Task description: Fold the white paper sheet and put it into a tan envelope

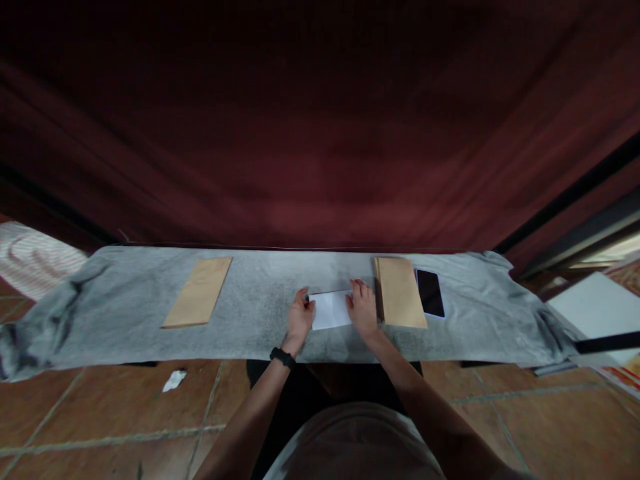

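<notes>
A white sheet of paper (pixel 330 311), narrow and lying crosswise, is between my two hands above the grey cloth. At its left end, my left hand (pixel 299 316) has the thumb and fingers closed on the edge. My right hand (pixel 364 308) holds the right end, with the thumb on the paper's face and the fingertips curled at the far edge. Close to the right hand lies a stack of brown paper envelopes (pixel 401 293). Another brown envelope or stack (pixel 199 292) rests to the left, apart from both hands.
Grey cloth (pixel 260 280) covers the long, narrow table. A dark-screened phone (pixel 430 293) lies beside the right stack. The dark red surface (pixel 320 167) rises behind the table. A crumpled white scrap (pixel 174 380) is on the tiled floor, and a white panel (pixel 597 305) stands at the right.
</notes>
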Motion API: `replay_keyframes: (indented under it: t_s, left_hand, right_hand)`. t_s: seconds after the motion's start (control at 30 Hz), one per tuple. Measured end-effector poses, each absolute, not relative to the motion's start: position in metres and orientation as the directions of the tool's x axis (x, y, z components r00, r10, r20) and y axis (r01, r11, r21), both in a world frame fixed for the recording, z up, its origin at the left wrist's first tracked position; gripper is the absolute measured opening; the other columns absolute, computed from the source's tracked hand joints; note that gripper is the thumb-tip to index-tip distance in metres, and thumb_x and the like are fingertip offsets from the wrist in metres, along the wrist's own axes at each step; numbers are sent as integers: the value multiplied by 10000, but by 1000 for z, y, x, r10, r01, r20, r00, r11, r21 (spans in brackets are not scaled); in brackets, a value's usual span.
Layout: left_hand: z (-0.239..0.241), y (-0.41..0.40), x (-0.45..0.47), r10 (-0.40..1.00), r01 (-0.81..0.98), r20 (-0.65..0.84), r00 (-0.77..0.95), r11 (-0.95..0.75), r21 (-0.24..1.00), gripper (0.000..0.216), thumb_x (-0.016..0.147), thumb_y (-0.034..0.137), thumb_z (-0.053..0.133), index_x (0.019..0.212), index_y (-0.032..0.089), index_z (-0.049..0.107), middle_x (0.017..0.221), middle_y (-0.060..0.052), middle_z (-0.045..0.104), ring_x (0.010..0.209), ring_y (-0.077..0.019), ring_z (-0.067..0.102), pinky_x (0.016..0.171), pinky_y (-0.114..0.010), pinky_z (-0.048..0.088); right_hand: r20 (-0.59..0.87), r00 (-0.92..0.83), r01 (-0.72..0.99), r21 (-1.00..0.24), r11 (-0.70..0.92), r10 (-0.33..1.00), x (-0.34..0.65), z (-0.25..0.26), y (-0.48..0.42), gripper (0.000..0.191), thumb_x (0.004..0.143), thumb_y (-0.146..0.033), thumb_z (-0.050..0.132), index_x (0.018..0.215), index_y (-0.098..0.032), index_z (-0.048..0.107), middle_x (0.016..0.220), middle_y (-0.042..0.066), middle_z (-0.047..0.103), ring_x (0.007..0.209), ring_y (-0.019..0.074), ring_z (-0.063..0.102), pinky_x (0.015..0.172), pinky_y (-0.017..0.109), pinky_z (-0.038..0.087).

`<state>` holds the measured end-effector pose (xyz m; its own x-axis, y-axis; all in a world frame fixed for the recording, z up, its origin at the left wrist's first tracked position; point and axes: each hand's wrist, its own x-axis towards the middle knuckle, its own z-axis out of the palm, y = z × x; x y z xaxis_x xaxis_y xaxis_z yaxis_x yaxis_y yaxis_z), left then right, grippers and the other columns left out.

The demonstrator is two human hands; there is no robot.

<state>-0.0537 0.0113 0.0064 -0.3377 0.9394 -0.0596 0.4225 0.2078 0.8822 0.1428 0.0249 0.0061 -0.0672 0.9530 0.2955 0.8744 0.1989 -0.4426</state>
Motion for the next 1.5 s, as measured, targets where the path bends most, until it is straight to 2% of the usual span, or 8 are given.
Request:
replay_keyframes:
  t_s: [0.17, 0.3, 0.43, 0.57, 0.7, 0.97, 1.27, 1.5]
  left_hand:
    - [5, 7, -51, 959, 604, 4, -284, 176, 777, 473, 882, 220, 544, 1349, 143, 545, 835, -53, 700, 736, -207, 675, 686, -304, 502]
    - [11, 2, -47, 960, 701, 84, -267, 134, 700, 411, 924, 229, 493, 1316, 138, 574, 966, -105, 726, 846, -228, 700, 779, -348, 539]
    - [14, -11, -27, 958, 871, 248, -144, 4, 492, 424, 990, 253, 383, 1350, 134, 571, 1294, -170, 652, 1201, -273, 611, 1040, -445, 462]
    - [5, -23, -6, 975, 936, 190, 113, -168, 309, 549, 1028, 389, 334, 1489, 111, 444, 1544, -154, 456, 1462, -287, 367, 1204, -497, 282]
    - [-6, -28, -10, 981, 967, 138, 139, -164, 196, 643, 1031, 458, 299, 1546, 73, 340, 1603, -167, 347, 1512, -278, 270, 1227, -481, 242]
    - [-10, -35, -27, 979, 982, 182, 89, -117, 148, 636, 1031, 444, 290, 1542, 70, 350, 1606, -167, 333, 1510, -287, 271, 1221, -476, 257]
    - [-5, -36, -24, 986, 987, 149, 71, -92, 134, 640, 1027, 447, 293, 1529, 58, 372, 1593, -175, 354, 1507, -271, 282, 1241, -463, 198]
    - [0, -35, -6, 979, 982, 165, 123, -144, 122, 561, 1018, 323, 284, 1505, 81, 424, 1580, -158, 386, 1518, -279, 249, 1248, -523, 138]
  right_hand:
    - [273, -425, 808, -316, 497, 863, 127, -9, -1, 455, 1033, -338, 424, 1469, -229, 496, 1574, 78, 428, 1446, 265, 380, 1190, 478, 282]
    - [240, -403, 837, -294, 461, 883, 122, -19, -11, 475, 1036, -368, 421, 1493, -246, 469, 1582, 72, 406, 1462, 280, 367, 1208, 522, 233]
    - [236, -416, 831, -294, 473, 878, 124, -19, -11, 486, 1032, -353, 415, 1503, -242, 455, 1593, 71, 378, 1470, 280, 356, 1217, 528, 215]
    - [220, -438, 826, -283, 487, 871, 124, -19, -12, 508, 1017, -250, 390, 1523, -209, 424, 1607, 74, 350, 1481, 263, 340, 1234, 498, 191]
    - [245, -403, 844, -274, 462, 882, 128, -23, -11, 510, 1023, -248, 377, 1526, -175, 414, 1595, 92, 371, 1480, 254, 340, 1230, 476, 207]
    - [302, -265, 906, -246, 344, 916, 154, -24, -9, 551, 1042, -343, 382, 1531, -87, 381, 1559, 157, 418, 1452, 292, 384, 1195, 490, 257]
    - [270, -250, 921, -230, 314, 930, 154, -22, -9, 557, 1036, -357, 372, 1527, -96, 396, 1569, 159, 401, 1451, 297, 383, 1194, 489, 257]
    - [273, -250, 915, -248, 319, 929, 155, -25, -8, 555, 1035, -359, 361, 1528, -106, 399, 1558, 161, 421, 1453, 298, 377, 1191, 509, 264]
